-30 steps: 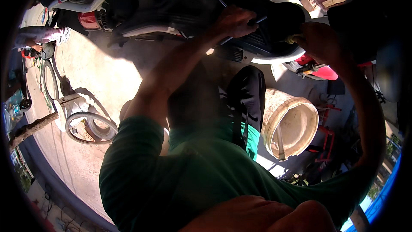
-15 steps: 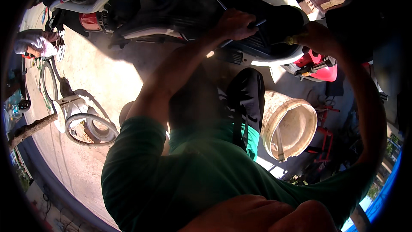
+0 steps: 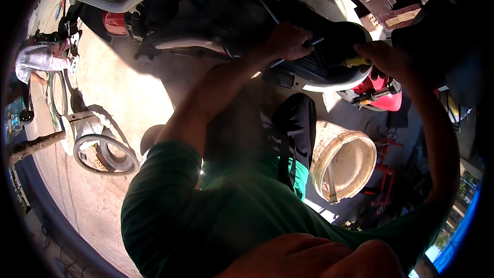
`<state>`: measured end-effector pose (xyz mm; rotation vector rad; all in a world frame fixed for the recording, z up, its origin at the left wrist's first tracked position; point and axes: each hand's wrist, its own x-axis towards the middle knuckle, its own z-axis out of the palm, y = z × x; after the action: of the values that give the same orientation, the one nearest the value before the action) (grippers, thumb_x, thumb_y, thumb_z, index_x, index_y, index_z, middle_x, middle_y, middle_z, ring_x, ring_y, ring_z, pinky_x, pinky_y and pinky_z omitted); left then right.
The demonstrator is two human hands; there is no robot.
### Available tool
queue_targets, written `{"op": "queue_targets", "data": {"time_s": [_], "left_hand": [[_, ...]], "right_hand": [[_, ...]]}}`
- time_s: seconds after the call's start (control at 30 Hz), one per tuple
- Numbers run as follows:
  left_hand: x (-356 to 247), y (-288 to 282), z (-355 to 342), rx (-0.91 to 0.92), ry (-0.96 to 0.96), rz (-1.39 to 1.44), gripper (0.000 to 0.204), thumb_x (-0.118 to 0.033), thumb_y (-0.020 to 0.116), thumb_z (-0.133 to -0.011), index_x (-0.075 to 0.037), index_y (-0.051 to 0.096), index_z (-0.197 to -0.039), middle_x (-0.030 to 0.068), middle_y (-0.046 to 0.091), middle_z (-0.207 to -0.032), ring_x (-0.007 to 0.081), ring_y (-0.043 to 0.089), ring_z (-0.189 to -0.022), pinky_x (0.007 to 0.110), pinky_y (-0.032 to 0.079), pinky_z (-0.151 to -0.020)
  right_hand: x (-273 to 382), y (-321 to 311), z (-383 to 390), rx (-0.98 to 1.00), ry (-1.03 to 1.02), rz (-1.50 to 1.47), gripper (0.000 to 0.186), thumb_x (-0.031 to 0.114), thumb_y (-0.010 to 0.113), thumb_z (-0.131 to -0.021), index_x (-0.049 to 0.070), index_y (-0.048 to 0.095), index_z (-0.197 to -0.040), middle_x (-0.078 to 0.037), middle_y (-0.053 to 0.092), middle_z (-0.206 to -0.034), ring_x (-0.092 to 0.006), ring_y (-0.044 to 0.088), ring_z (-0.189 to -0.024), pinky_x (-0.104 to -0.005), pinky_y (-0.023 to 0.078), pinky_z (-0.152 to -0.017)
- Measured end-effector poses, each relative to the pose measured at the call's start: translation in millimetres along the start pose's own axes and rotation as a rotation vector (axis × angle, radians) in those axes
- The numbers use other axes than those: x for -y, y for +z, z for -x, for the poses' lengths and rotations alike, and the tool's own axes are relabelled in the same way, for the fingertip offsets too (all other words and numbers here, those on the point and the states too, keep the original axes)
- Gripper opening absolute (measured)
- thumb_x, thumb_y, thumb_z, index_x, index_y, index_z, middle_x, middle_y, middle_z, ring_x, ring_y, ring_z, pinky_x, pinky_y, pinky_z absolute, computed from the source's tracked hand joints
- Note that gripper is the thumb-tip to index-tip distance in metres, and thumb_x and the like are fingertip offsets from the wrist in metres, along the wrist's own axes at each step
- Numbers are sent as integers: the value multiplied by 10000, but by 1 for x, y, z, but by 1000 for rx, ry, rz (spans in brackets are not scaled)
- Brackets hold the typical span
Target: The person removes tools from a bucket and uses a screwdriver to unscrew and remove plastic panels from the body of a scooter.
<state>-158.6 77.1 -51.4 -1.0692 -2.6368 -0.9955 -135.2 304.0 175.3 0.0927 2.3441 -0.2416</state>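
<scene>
1. Head view, over the dark scooter point(image 3: 211, 23): gripping a T-handled metal tool point(image 3: 263, 4) in the closed left hand point(image 3: 293, 44), shaft slanting away leftward.
2. Over the scooter's right part: grasping a yellow-handled tool point(image 3: 356, 62) in the closed right hand point(image 3: 383, 56), long axis pointing left.

Part-sunlit floor point(image 3: 128, 90) — whitish bucket point(image 3: 325, 141)

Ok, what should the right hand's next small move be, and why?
Perhaps ease the yellow tool slightly to feel whether its tip is seated: the right hand holds its handle, the shaft points toward the scooter's footboard, but shadow hides any contact.
</scene>
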Motion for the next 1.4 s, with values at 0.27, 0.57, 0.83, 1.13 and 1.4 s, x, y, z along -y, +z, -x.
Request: {"op": "queue_targets", "data": {"time_s": [0.27,0.57,0.83,1.13,1.4], "left_hand": [[0,2,-3,20,-6,6,340,-422,704,-839,-86,710,-892,132,735,-851,360,730,-861,487,576,-799],[-3,1,3,42,-38,-10,353,-417,648,-847,-81,729,-915,131,743,-882,349,726,-900,495,544,-869],[-6,-2,0,152,-141,-1,338,-422,625,-819,-134,744,-949,135,749,-944,355,722,-950,490,564,-826],[-1,2,0,104,-86,105,304,-394,651,-832,-101,717,-874,129,739,-858,347,732,-870,462,576,-802],[-2,1,-3,132,-63,40,378,-456,657,-886,-82,713,-909,176,727,-870,394,719,-864,524,550,-806]], "right_hand": [[-25,9,-2,-310,-658,766,276,114,772,-861,57,717,-1126,-135,746,-956,-304,744,-863,-403,607,-791],[-6,5,-7,61,-37,-90,399,353,647,-980,-30,724,-1065,-97,703,-790,-142,635,-561,-297,530,-510],[-21,4,-5,-126,-571,683,230,179,717,-875,10,725,-1031,-197,716,-907,-343,707,-793,-465,559,-744],[-36,23,-5,-414,-628,611,388,194,783,-825,43,700,-1172,-191,718,-1144,-384,693,-1062,-466,550,-950],[-20,21,2,-367,-405,147,289,281,701,-930,-1,727,-985,-235,712,-874,-389,725,-856,-458,571,-759]]}}
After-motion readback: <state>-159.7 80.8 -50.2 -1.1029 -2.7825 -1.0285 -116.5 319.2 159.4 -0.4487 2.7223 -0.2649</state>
